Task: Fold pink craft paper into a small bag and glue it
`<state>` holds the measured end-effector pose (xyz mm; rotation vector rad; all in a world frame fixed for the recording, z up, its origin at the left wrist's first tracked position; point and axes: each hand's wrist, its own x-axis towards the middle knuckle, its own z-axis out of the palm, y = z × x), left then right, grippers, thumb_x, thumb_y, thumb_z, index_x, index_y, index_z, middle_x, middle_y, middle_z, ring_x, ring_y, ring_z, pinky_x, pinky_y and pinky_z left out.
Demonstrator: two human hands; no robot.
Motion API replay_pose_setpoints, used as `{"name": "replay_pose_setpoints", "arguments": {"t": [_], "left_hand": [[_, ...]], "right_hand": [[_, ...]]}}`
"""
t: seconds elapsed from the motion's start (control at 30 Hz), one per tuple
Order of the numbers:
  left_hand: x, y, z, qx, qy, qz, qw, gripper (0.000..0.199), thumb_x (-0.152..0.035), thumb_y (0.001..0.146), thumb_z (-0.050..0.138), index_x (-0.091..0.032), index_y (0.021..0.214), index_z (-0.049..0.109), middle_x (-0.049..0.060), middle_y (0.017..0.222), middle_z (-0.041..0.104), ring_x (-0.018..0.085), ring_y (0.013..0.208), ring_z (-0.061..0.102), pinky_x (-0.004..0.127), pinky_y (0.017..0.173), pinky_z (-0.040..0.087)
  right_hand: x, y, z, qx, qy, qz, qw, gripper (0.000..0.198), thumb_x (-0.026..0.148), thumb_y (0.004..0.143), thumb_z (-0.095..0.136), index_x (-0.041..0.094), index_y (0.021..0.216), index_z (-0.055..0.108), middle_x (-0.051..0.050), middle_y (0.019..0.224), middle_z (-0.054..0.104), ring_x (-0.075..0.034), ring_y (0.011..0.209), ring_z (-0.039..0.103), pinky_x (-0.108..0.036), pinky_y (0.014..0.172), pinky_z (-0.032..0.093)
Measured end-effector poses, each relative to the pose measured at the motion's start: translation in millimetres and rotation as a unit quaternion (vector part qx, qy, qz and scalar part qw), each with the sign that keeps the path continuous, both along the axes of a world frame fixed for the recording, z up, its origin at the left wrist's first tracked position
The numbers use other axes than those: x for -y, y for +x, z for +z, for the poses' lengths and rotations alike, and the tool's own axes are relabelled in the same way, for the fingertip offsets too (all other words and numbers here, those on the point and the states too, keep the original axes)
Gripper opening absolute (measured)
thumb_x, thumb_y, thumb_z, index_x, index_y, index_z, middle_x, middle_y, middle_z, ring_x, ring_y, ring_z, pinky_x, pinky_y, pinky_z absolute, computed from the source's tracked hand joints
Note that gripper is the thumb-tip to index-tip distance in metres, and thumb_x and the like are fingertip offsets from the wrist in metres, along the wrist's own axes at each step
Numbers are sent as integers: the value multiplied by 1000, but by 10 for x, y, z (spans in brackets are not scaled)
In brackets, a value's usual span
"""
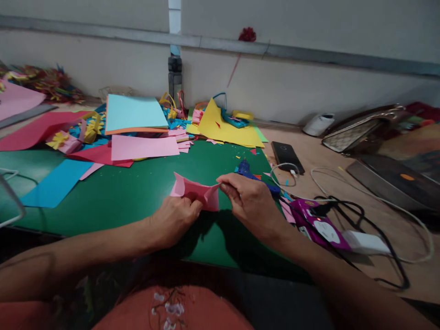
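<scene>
A small folded pink paper piece with raised sides is held just above the green mat, opening upward. My left hand grips its near side, with the fingers curled and the thumb at the wall. At the upper right corner my right hand pinches the paper between thumb and forefinger. Just beyond that hand lies a blue glue gun, partly hidden by the hand.
Coloured sheets lie at the back: light blue, pink, yellow. A blue strip is at left. On the right are a black phone, a purple power strip with looping cables, and a bag.
</scene>
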<state>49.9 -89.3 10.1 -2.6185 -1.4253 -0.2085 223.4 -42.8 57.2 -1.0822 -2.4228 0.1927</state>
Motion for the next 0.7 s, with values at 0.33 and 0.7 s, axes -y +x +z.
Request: {"name": "replay_pose_setpoints", "arguments": {"t": [0.33,0.7], "left_hand": [[188,-112,-15,21,77,-75,994,21,-7,81,39,-13,95,52,8,91,64,16,60,61,23,44,45],[191,-95,22,-22,4,-78,997,21,-11,79,47,-14,99,54,8,87,64,17,58,61,24,43,46]], "right_hand": [[-218,-13,72,-12,-41,-32,999,16,15,82,43,16,72,56,-2,63,59,-13,58,53,-23,55,33],[-293,176,107,52,-43,-38,997,13,23,84,48,17,83,60,-3,73,65,-14,63,57,-24,58,37]]}}
